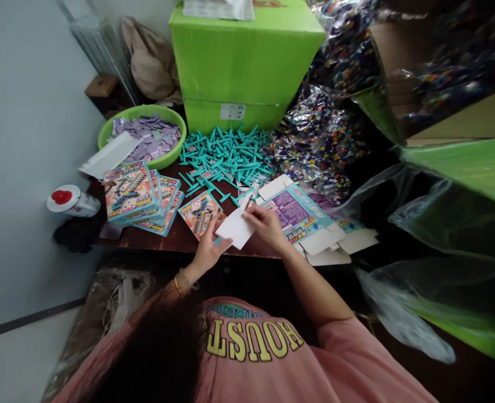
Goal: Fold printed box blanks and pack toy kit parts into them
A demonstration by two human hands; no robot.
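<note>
In front of me is a white piece of card (236,228), tilted above the table edge. My left hand (205,252) grips its left side, thumb below and fingers above. The fingertips of my right hand (266,225) pinch its upper right edge. A printed box (200,214) with a picture of a toy lies just beyond my left fingers; whether it touches them I cannot tell. Flattened teal and purple cartons (292,211) with white flaps lie beside my right hand. Turquoise plastic pieces (230,159) are heaped behind both hands.
On the left stand stacked printed boxes (132,193), a green basin (176,154) of small purple packets and a white container with a red cap (69,200). A large green carton (247,61) rises behind. Bags of coloured beads (318,134) and clear plastic sheeting (424,224) crowd the right.
</note>
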